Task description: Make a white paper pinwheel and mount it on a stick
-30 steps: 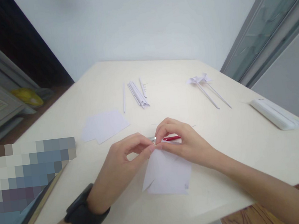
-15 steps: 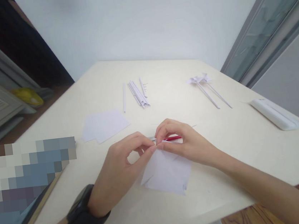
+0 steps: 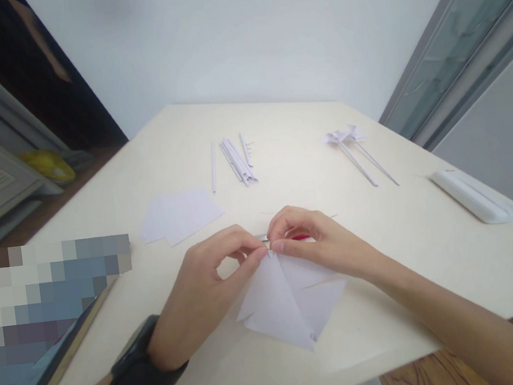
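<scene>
A square of white paper with slits cut in from its corners hangs at the near middle of the table. My left hand pinches its top corner between thumb and forefinger. Close beside it, my right hand pinches the same corner, the fingertips of both hands almost touching. Small marks or tiny holes show at the paper's lower corner. Behind my fingers lies a tool with a red handle and a metal part, mostly hidden by my right hand.
White sheets lie to the left. Rolled paper sticks are bundled farther back, with a single stick beside them. Two paper pinwheels lie back right, near a white packet. A person's arm hangs at the far left.
The paper has tilted and its slits have spread apart, the lower corner coming nearer and the right flap swinging outward. Both hands keep their pinch with little movement. The person's arm at far left has come lower.
</scene>
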Demonstrator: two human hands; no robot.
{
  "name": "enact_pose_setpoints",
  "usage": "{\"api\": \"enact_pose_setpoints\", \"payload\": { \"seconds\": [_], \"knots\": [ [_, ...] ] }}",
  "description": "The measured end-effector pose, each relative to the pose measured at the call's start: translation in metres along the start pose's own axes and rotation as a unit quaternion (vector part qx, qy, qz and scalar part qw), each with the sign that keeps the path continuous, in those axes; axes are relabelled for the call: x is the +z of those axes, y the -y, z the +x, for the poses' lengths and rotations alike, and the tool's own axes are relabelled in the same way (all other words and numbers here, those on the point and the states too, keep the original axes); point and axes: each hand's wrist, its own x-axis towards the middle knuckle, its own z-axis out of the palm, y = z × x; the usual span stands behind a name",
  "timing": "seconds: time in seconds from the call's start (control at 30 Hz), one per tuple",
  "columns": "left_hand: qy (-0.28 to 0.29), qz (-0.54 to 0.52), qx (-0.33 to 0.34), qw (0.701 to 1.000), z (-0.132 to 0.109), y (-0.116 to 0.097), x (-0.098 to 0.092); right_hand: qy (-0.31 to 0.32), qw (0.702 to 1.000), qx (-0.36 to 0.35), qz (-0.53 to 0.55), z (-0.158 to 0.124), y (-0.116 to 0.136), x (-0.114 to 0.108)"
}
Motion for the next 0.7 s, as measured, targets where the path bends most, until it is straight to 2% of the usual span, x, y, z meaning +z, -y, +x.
{"api": "enact_pose_setpoints", "payload": {
  "seconds": [0.33, 0.7],
  "knots": [
    [-0.005, 0.046, 0.037, 0.998, 0.0001, -0.0005, 0.0042, 0.025, 1.000, 0.009, -0.011, -0.0009, 0.0022, -0.0013],
    [0.024, 0.000, -0.022, 0.999, 0.0024, -0.0076, -0.0007, 0.017, 1.000, -0.006, -0.016, -0.0014, 0.0003, -0.0009]
  ]
}}
